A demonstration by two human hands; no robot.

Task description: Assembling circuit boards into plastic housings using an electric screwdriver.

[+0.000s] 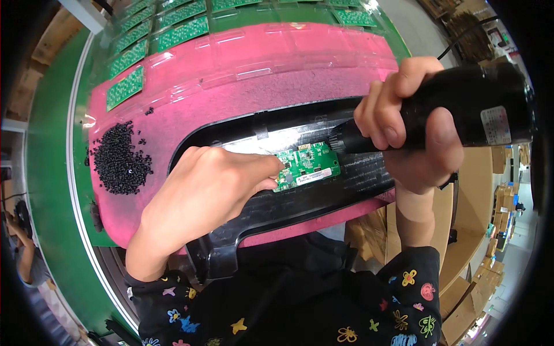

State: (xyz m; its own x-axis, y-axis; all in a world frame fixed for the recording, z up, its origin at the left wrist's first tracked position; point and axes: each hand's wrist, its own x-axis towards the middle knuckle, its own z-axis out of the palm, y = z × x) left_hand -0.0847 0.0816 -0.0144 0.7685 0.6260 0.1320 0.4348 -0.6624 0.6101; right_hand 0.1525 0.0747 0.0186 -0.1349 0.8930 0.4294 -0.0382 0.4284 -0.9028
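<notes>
A green circuit board (307, 164) with a white label strip lies over the inside of a long black plastic housing (277, 210). My left hand (208, 181) pinches the board's left end between thumb and fingertips. In my right hand (412, 121) is a black electric screwdriver (473, 109), fingers wrapped round its body. Its ribbed nose points left, close to the board's right end; whether the bit touches a screw there cannot be made out. Left of the housing, a heap of small black screws (118, 161) sits on the pink mat.
The pink mat (242, 52) covers a green table. Clear plastic trays with several green circuit boards (183, 33) stand along the far side. Cardboard boxes (473, 248) are at the right. Another person (29, 254) is at the far left.
</notes>
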